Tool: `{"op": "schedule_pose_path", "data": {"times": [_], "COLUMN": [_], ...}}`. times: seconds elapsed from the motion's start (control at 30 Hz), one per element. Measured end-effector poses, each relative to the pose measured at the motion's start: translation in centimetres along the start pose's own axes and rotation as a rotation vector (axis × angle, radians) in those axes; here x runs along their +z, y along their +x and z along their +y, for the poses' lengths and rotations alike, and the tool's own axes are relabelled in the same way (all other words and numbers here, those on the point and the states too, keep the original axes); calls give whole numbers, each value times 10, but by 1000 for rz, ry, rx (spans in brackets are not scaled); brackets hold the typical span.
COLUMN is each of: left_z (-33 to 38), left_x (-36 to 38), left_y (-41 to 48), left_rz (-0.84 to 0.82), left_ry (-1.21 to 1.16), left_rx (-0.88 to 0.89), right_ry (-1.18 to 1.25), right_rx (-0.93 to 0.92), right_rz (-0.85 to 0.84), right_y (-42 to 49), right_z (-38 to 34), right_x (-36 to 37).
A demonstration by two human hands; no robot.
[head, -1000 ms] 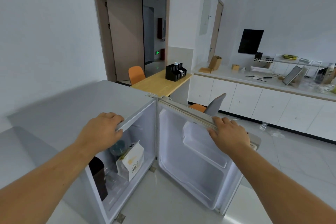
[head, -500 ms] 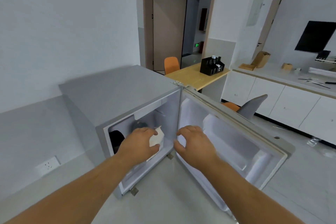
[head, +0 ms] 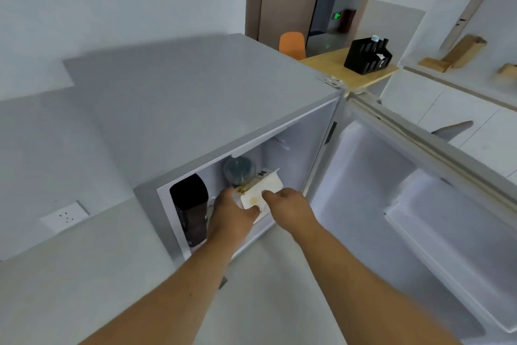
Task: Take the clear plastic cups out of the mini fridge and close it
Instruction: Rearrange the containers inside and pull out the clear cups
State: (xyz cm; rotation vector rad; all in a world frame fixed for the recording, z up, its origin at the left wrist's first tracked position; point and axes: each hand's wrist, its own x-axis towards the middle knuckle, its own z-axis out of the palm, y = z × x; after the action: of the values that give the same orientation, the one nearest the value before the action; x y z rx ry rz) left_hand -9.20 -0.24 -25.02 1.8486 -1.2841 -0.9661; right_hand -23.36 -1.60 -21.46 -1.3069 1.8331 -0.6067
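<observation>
The grey mini fridge [head: 195,109] stands open, its door [head: 419,204] swung out to the right. Inside, a clear plastic cup [head: 239,169] with a domed lid sits at the back. In front of it is a white paper bag [head: 265,190] with an orange print. My left hand [head: 233,214] and my right hand [head: 289,204] both reach into the opening and grip the bag from either side. A dark container [head: 190,204] stands at the left of the compartment. The cup's lower part is hidden behind the bag and my hands.
A wall socket [head: 65,216] sits low on the left wall. Behind the fridge are a wooden table [head: 335,64] with a black organiser [head: 368,56], an orange chair [head: 292,43], and an open doorway. White cabinets [head: 461,109] run along the right, a grey chair [head: 453,129] before them.
Both hands left the fridge top and door edge, dropped to the opening, and now grip the white bag. The view has moved lower and closer to the fridge.
</observation>
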Motion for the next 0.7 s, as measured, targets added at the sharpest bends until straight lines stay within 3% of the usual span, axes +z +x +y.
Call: {"op": "schedule_pose_path", "data": {"times": [0.33, 0.7], "left_z": [-28, -31], "left_x": [36, 42], "left_y": [59, 73], "left_rz": [24, 54], "left_ry": [-50, 23], "left_rx": [-44, -11], "right_ry": [69, 39], "right_rx": [180, 83], "right_rz": [-150, -123], "right_y": [81, 110], "right_z": [7, 0], "right_x": [43, 53]}}
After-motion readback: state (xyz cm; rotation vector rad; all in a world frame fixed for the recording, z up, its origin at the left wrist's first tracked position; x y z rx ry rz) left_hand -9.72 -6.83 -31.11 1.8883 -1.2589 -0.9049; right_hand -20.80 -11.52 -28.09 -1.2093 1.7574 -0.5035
